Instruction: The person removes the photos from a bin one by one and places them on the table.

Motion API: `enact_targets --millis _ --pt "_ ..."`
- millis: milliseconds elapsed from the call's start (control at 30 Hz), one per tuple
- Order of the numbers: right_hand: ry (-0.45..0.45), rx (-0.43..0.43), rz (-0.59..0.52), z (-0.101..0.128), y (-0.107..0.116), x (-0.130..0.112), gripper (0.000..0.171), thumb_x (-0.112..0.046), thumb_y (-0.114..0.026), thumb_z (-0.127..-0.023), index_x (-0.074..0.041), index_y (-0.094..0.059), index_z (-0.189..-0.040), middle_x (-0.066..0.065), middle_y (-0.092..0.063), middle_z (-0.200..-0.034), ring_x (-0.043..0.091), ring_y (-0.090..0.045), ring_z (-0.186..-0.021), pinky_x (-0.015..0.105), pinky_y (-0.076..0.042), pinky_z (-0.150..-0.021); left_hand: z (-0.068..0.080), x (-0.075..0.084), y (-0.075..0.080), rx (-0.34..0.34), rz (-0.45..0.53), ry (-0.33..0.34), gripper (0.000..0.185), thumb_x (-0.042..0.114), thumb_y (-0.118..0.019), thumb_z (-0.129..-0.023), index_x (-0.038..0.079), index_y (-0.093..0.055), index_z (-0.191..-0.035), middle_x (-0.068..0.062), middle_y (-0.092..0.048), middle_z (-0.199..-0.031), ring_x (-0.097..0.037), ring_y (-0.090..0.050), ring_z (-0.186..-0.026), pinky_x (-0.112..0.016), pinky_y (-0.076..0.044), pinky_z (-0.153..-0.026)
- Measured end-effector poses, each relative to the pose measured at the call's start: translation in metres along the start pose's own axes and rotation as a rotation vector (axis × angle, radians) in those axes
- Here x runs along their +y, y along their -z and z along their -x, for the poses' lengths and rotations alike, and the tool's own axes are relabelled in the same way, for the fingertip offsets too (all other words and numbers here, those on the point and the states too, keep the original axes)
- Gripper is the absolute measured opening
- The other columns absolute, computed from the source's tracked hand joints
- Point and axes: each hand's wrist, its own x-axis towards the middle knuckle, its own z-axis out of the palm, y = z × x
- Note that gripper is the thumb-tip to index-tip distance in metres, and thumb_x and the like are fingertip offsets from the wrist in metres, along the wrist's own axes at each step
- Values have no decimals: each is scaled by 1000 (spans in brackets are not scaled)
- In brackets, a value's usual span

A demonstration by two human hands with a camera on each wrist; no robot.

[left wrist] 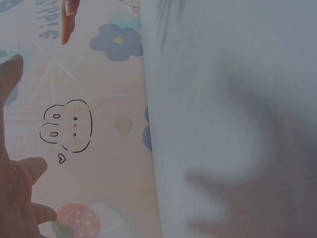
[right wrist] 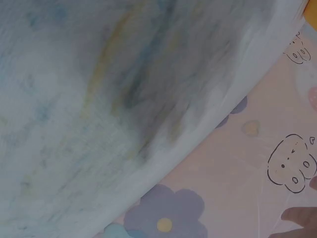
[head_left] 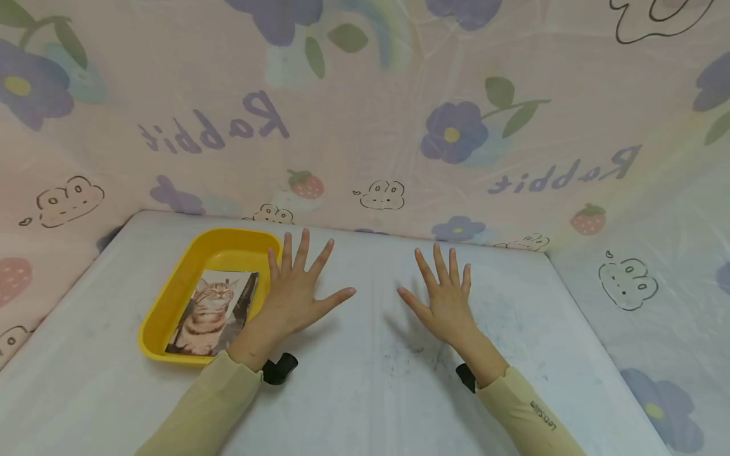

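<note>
Spreading flat over the white table [head_left: 371, 392], both hands lie palm down with fingers straight and fanned apart, gripping nothing. The left hand [head_left: 296, 291] sits just right of the yellow tray [head_left: 171, 291], its little finger close to the tray's right rim. In that tray, at the left of the table, lies a cat photo [head_left: 211, 313], face up and leaning toward the near edge. The right hand [head_left: 447, 304] rests well apart from the tray, right of the table's middle. Pale yellow sleeves [head_left: 211, 405] cover both forearms. A pink cloth [head_left: 365, 126] printed with flowers, strawberries and rabbits rises behind the far edge and at both sides.
</note>
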Motion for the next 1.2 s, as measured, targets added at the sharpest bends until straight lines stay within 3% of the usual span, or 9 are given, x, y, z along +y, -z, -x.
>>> enact_targets --millis 233,333,500,667,767,1000,1200 --pt "6 -2 -18 0 -2 -3 78 -56 -51 -92 -24 -17 -155 10 1 -162 36 13 -147 67 9 -111 2 -2 -1 -6 -8 4 92 80 -40 -82 32 -11 -154 -15 5 -161 -36 23 -143 -64 11 -112" --pt "23 6 -22 0 -5 -4 77 -55 -51 -93 -22 -18 -155 14 -3 -162 39 10 -147 68 6 -110 5 -4 -1 -6 -8 4 90 74 -41 -86 26 -11 -155 -18 3 -160 -39 19 -144 -64 8 -113" --pt "106 56 -52 2 -8 -10 74 -45 -60 -91 -18 -29 -152 19 -17 -158 42 -1 -146 67 -1 -111 14 -9 3 12 -4 13 74 51 -48 -95 14 -22 -154 -27 -10 -157 -47 1 -145 -65 0 -114" --pt "214 119 -81 2 -10 -17 68 -36 -67 -87 -14 -40 -146 19 -28 -154 42 -12 -145 63 -7 -112 27 -15 9 75 -3 23 62 35 -57 -94 7 -39 -146 -31 -27 -151 -47 -22 -140 -61 -12 -115" --pt "269 130 -96 1 -10 -22 64 -33 -70 -86 -10 -47 -141 19 -36 -150 42 -18 -143 62 -11 -113 35 -19 13 87 18 43 59 32 -58 -94 3 -43 -143 -31 -31 -148 -45 -29 -138 -58 -17 -115" --pt "337 71 -104 1 -9 -34 51 -29 -70 -86 -7 -57 -130 18 -49 -140 39 -29 -140 60 -18 -111 54 -33 26 97 29 102 53 30 -55 -96 -4 -48 -136 -30 -36 -145 -46 -35 -132 -61 -26 -110" --pt "334 12 -132 3 -8 -44 44 -26 -69 -87 -8 -60 -126 18 -52 -136 38 -35 -137 58 -25 -109 68 -60 39 134 27 104 44 26 -56 -94 -5 -57 -126 -31 -42 -140 -49 -41 -126 -65 -30 -105"
